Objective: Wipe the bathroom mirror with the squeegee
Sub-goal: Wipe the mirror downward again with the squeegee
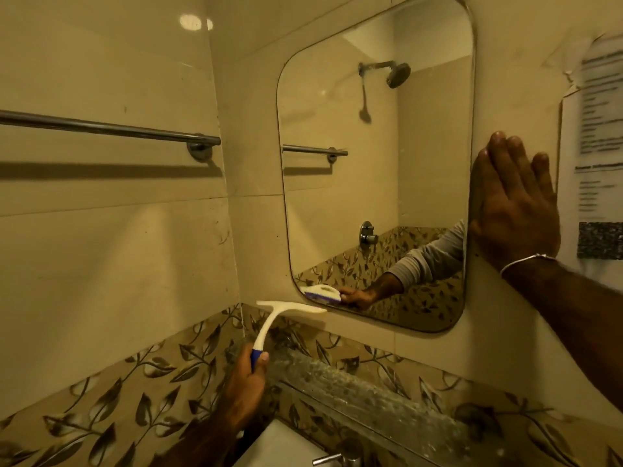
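The left hand grips a squeegee below the mirror; the right hand lies flat on the wall.

A steel towel rail is fixed on the wall, high and to the left of the left hand. A band of leaf-patterned tiles runs at the level of this hand. Lower, to its right, are a glass shelf, a white washbasin and a tap. A printed paper notice is stuck just right of the right hand.

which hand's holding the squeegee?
The left hand, lower in view, grips the squeegee by its handle; the right hand lies flat on the mirror edge.
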`<state>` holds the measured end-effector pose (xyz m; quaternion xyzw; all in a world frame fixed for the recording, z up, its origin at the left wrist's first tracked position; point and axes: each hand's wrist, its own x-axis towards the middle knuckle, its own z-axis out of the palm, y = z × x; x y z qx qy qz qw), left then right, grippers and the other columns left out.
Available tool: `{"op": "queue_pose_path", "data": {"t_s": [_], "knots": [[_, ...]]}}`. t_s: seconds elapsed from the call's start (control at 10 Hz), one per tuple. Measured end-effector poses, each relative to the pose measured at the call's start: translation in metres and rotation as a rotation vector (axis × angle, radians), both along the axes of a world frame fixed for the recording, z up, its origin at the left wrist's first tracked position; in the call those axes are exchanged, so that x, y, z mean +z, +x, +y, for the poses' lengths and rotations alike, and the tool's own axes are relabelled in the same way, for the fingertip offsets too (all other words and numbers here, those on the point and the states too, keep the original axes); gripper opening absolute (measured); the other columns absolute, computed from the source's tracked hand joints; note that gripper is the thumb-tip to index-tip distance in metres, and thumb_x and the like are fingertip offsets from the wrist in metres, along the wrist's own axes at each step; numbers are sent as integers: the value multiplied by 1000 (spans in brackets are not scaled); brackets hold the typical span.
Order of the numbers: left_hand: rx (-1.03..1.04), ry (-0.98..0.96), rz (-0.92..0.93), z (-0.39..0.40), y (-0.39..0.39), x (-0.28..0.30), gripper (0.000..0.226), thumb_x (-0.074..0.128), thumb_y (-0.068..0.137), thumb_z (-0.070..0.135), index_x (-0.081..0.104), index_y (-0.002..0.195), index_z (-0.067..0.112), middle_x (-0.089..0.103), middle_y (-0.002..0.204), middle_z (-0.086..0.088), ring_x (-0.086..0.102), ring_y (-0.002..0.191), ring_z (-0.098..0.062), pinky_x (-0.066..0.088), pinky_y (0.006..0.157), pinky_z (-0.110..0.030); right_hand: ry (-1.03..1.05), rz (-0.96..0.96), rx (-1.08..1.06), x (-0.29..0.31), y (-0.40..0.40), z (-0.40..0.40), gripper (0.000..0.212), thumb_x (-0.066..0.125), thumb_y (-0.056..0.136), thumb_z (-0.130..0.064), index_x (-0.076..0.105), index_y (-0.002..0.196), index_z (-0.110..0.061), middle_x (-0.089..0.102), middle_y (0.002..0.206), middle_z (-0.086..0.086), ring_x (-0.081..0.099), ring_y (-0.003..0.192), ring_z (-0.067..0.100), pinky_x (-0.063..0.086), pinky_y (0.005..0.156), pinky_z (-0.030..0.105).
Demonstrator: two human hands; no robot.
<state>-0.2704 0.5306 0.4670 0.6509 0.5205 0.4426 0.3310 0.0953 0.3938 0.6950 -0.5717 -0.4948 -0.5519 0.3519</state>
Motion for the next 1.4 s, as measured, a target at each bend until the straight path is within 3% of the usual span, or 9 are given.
{"op": "queue_pose_path", "data": {"t_s": [0.2, 0.7, 0.8, 0.9, 1.0, 1.1, 1.2, 1.3, 1.4], "knots": [[38, 335, -158, 0, 14, 92, 11, 43, 101, 30, 47, 110, 27, 56, 78, -10, 55, 60, -21, 48, 51, -32, 33, -20, 17, -1, 1, 1, 69, 47, 84, -6, 32, 151, 5, 25, 161, 23, 19, 151, 37, -2, 125, 42], [8, 693, -385, 29, 106, 368, 25, 44, 99, 40, 42, 117, 22, 53, 79, 0, 54, 60, -13, 49, 53, -29, 31, -57, 1, 7, 4, 11, 69, 37, 86, -17, 32, 151, 5, 23, 161, 25, 24, 150, 32, 4, 126, 41], [-16, 656, -391, 30, 117, 378, 28, 44, 99, 40, 41, 121, 22, 53, 79, 1, 53, 59, -12, 47, 49, -27, -148, 236, 1043, 57, -29, 105, 72, 33, 102, -48, 30, 153, 2, 31, 135, 47, 64, 84, 11, 51, 79, 23], [-53, 592, -416, 34, 127, 368, 26, 43, 99, 40, 42, 118, 23, 53, 82, -2, 51, 56, -12, 45, 45, -27, -634, 554, 2224, 102, -49, 255, 51, 21, 108, -41, 54, 125, -6, 49, 86, 10, 30, 50, 11, 36, 45, 23], [-70, 566, -443, 38, 132, 351, 25, 44, 99, 40, 41, 117, 24, 54, 85, -5, 50, 56, -13, 44, 43, -26, -630, 788, 2061, 97, -71, 238, 26, 48, 103, -31, 50, 117, -9, 46, 79, 5, 29, 48, 11, 33, 41, 23], [-73, 570, -423, 41, 131, 329, 26, 45, 99, 39, 41, 119, 23, 53, 85, -7, 49, 54, -13, 43, 43, -27, -504, 789, 2087, 64, -61, 242, 26, 49, 103, -32, 50, 117, -10, 45, 78, 5, 29, 48, 12, 29, 43, 23], [-84, 559, -411, 44, 128, 299, 22, 46, 98, 40, 42, 116, 27, 52, 81, -6, 47, 53, -13, 42, 45, -28, -598, 380, 2383, 34, -48, 228, 51, 12, 109, -38, 55, 125, -16, 47, 87, -1, 36, 54, 10, 33, 48, 23], [-91, 529, -380, 41, 125, 259, 15, 46, 98, 41, 42, 107, 30, 51, 75, -6, 46, 50, -15, 43, 48, -31, 50, -413, 1602, 27, -69, 40, 54, 6, 108, -11, 55, 129, -5, 68, 105, -7, 73, 79, 7, 44, 76, -3], [-96, 487, -353, 32, 120, 212, 14, 46, 99, 38, 42, 109, 29, 51, 70, -5, 46, 47, -15, 42, 45, -29, 207, -241, 271, 10, -22, -16, 54, 61, 82, 18, 43, 133, 19, 51, 135, 40, 49, 123, 59, -12, 118, 38]]}}
